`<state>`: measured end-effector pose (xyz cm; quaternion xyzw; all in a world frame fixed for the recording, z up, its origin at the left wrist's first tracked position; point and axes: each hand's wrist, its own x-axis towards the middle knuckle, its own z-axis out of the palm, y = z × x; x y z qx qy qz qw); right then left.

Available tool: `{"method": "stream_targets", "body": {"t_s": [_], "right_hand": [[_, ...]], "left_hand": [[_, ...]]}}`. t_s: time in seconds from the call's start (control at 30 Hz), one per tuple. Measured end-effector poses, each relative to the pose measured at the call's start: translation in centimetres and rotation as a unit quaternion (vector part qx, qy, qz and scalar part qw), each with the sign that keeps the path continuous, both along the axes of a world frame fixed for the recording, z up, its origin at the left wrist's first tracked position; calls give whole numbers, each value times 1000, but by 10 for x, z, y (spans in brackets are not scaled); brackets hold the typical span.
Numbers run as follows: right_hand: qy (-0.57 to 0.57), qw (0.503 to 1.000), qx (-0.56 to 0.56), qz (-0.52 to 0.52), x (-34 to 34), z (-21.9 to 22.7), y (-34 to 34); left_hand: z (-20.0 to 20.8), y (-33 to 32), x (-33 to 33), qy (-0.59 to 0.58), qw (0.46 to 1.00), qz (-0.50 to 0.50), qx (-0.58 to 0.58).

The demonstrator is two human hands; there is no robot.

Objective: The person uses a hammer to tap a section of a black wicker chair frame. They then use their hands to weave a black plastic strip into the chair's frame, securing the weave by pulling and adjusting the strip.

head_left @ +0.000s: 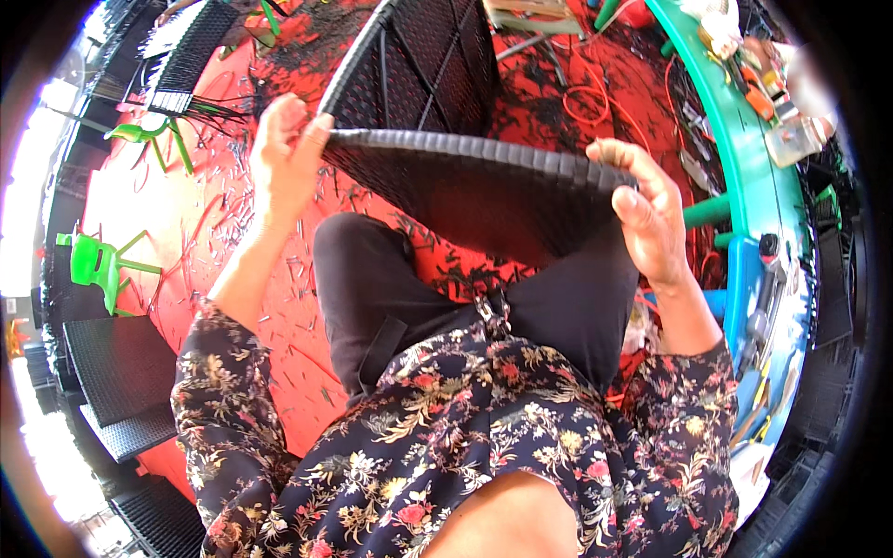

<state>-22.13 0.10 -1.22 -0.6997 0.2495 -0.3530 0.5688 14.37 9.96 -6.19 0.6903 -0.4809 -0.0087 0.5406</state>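
Observation:
A black woven wicker chair (484, 200) is tilted above my lap, its thick ribbed rim toward me. A second woven panel of it with a crossed frame (414, 74) stands up beyond that rim. At the rim's left corner is my left hand (286, 153), its thumb against the edge and its fingers bent behind. My right hand (651, 209) grips the right end of the rim between thumb and fingers. What the fingertips press on underneath is hidden.
Black strip scraps litter the red floor (223, 270). Small green plastic chairs (102, 270) and black woven panels (121, 367) are at the left. To the right, a green table (744, 186) and a blue one (744, 279) carry tools and a jar (795, 139). A red hose (591, 98) lies ahead.

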Motion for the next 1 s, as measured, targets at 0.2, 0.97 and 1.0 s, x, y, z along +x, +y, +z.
{"method": "stream_targets", "body": {"t_s": [0.2,0.97,1.0], "right_hand": [[-28,999,25,-1,-6,-3,0],[431,765,-432,207,184,36,-7],[411,776,-434,202,175,31,-8]], "left_hand": [[-13,-13,-18,280,951,-128,-10],[-8,-18,-41,338,927,-147,-65],[-21,-12,-36,385,910,-145,-62]]}}
